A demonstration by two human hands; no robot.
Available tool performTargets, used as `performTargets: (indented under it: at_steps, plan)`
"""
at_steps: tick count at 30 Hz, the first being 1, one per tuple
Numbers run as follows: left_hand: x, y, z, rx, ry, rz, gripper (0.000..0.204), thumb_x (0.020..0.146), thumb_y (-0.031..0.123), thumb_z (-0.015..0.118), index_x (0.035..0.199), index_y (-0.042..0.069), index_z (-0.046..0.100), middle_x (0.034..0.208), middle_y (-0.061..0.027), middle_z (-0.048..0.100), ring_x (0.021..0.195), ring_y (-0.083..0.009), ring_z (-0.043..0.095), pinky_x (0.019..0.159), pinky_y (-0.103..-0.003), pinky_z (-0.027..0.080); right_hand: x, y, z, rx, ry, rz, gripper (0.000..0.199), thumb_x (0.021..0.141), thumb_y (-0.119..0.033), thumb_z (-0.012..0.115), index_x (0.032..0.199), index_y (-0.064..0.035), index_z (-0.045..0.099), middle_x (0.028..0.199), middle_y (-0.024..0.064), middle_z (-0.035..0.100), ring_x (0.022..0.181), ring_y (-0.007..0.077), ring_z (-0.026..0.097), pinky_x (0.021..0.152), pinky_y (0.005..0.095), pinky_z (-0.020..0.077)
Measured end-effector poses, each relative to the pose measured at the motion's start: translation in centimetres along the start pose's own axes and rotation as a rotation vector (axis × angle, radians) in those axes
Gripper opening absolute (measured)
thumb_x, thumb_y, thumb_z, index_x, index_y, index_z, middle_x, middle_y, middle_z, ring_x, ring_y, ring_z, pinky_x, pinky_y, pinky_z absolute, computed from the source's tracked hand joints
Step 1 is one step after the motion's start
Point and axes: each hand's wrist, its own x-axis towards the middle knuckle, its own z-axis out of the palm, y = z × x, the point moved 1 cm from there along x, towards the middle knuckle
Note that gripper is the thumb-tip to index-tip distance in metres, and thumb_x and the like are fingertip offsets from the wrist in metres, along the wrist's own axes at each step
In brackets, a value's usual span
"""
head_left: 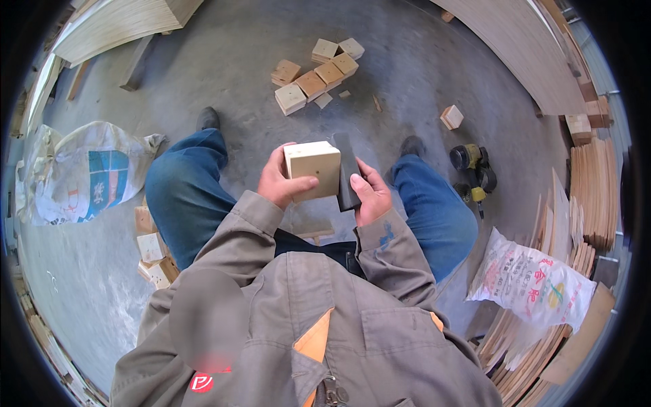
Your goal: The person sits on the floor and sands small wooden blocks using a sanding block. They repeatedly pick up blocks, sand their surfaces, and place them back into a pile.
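My left hand (276, 180) is closed around a square, pale wooden block (320, 173), with the thumb across its near face. In my right hand (372, 195) is a dark grey, flat rectangular bar (347, 169), gripped between thumb and fingers. The bar stands on edge against or very close to the block's right side; I cannot tell whether they touch. Both are held up between my knees. Beyond them on the floor lies a group of similar wooden blocks (312, 84), and a single block (451, 117) lies farther right.
A yellow-and-black cordless power tool (472, 163) lies right of my right knee. White woven sacks lie left (88, 169) and right (532, 281). More blocks (153, 247) sit beside my left thigh. Thin wood strips (593, 193) are stacked right; large board stacks (129, 30) stand at the back.
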Motion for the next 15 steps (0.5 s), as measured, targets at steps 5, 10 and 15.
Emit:
performTargets:
  at_steps: [5, 10, 15]
  plan:
    - [-0.7, -0.1, 0.9, 0.064, -0.135, 0.013, 0.094, 0.066, 0.009, 0.091, 0.145, -0.001, 0.039, 0.135, -0.0167, 0.058, 0.126, -0.0264, 0.058, 0.109, -0.041, 0.046, 1.0, -0.5, 0.1, -0.029, 0.093, -0.080, 0.043, 0.101, -0.007, 0.060, 0.143, 0.0032, 0.057, 0.131, 0.0113, 0.066, 0.115, 0.0164, 0.063, 0.100, 0.0297, 0.0504]
    - [0.2, 0.2, 0.0, -0.060, -0.007, 0.068, 0.091, 0.066, 0.005, 0.088, 0.144, 0.003, 0.042, 0.131, -0.0134, 0.060, 0.123, -0.0266, 0.060, 0.106, -0.041, 0.048, -0.3, -0.5, 0.1, -0.023, -0.039, 0.062, 0.049, 0.102, -0.010, 0.061, 0.149, 0.0000, 0.052, 0.129, 0.0102, 0.067, 0.111, 0.0137, 0.065, 0.098, 0.0293, 0.0517]
    - [0.6, 1.4, -0.5, -0.067, 0.048, 0.044, 0.093, 0.063, 0.005, 0.088, 0.144, 0.004, 0.043, 0.130, -0.0122, 0.061, 0.122, -0.0266, 0.060, 0.106, -0.043, 0.050, -0.6, -0.5, 0.7, -0.052, -0.066, 0.078, 0.044, 0.102, -0.006, 0.056, 0.145, 0.0034, 0.054, 0.133, 0.0122, 0.065, 0.116, 0.0160, 0.063, 0.100, 0.0310, 0.0519]
